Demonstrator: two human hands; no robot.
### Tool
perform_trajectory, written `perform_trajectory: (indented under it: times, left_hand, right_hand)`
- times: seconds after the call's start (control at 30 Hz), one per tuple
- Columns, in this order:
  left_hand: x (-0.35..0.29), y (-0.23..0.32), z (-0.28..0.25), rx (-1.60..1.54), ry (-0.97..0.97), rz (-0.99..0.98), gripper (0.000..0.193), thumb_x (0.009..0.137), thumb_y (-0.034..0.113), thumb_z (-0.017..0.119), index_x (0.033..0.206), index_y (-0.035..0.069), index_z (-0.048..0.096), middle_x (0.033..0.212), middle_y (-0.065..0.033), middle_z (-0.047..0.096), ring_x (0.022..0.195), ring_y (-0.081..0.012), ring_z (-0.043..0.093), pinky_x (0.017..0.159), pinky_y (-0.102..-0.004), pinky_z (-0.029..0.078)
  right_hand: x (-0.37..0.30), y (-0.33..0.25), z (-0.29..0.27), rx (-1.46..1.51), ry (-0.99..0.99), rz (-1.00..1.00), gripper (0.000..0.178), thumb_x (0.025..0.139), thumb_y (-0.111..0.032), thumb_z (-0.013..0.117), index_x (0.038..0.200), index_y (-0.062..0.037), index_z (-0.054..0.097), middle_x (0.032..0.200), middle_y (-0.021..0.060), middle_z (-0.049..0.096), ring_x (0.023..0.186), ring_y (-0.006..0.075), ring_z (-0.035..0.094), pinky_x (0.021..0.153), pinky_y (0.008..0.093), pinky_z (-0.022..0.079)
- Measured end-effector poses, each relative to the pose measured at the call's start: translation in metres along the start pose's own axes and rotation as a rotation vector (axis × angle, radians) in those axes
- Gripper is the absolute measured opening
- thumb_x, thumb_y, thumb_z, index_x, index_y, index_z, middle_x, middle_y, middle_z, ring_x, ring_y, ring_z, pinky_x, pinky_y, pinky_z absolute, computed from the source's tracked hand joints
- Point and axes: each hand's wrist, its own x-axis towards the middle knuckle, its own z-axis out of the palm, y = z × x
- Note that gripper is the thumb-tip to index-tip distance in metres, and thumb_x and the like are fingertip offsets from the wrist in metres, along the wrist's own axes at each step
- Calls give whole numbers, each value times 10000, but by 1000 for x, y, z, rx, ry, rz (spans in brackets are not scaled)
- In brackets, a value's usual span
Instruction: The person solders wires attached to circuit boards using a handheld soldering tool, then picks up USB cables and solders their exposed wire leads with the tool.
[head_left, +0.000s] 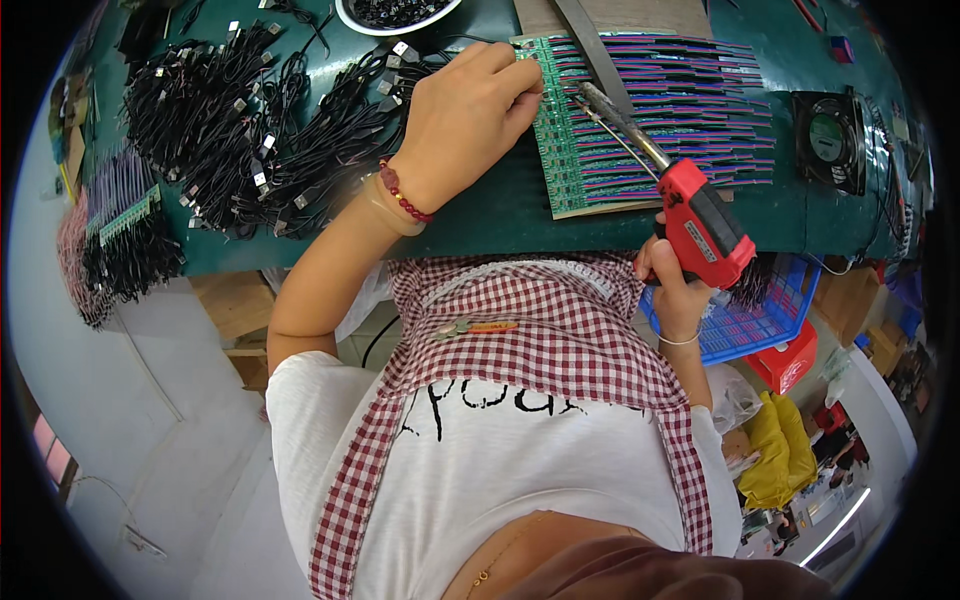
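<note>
My right hand [676, 292] grips a red and black soldering gun [706, 222], its metal barrel pointing up and left over a green circuit board panel [562, 165]. The gun's tip hovers near the upper part of the panel; contact cannot be told. Rows of black, red and blue wires [690, 120] run rightward from the panel. My left hand [475, 120] is closed at the panel's left edge, its fingertips turned away, so what they pinch is hidden. A black cable shows just behind that hand. Across the wires lies a flat grey metal bar [597, 60].
A heap of black USB cables [225, 125] covers the table's left side. Behind it stands a white bowl [398, 28] of small black parts. Finished-looking wired boards [130, 215] hang at the left edge. At right are a black fan [832, 142] and, below the table, a blue basket [760, 330].
</note>
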Motion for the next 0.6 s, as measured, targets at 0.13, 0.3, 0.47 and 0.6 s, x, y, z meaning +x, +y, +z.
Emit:
perform_trajectory:
  times: [0.13, 0.3, 0.47, 0.6]
  left_hand:
    - [2, 1, -1, 6, 19, 41, 66, 734, 93, 633, 741, 84, 568, 692, -33, 506, 677, -212, 538, 560, -319, 440]
    - [6, 3, -5, 34, -19, 53, 69, 741, 101, 623, 754, 77, 560, 695, -39, 510, 697, -220, 542, 564, -330, 445]
    - [12, 3, -7, 87, -94, 63, 68, 761, 118, 599, 767, 63, 560, 717, -49, 536, 732, -237, 556, 589, -352, 458]
    - [16, 5, -8, 118, -141, 48, 71, 769, 117, 580, 759, 49, 560, 736, -62, 555, 761, -255, 568, 610, -373, 465]
  right_hand:
    - [-1, 4, 0, -2, 0, -16, 258, 850, -38, 555, 1069, 66, 470, 617, 79, 508, 504, 145, 483, 493, 258, 404]
    - [-1, 2, 1, -51, -26, -38, 116, 843, -18, 536, 928, 52, 500, 619, 77, 515, 508, 134, 496, 485, 251, 407]
    - [0, 2, 1, -97, -29, -39, 73, 838, -14, 533, 871, 43, 502, 615, 77, 516, 511, 129, 499, 483, 244, 403]
    - [-1, 0, 4, -132, 1, -32, 118, 832, -1, 517, 936, 54, 506, 601, 74, 503, 502, 129, 483, 484, 246, 395]
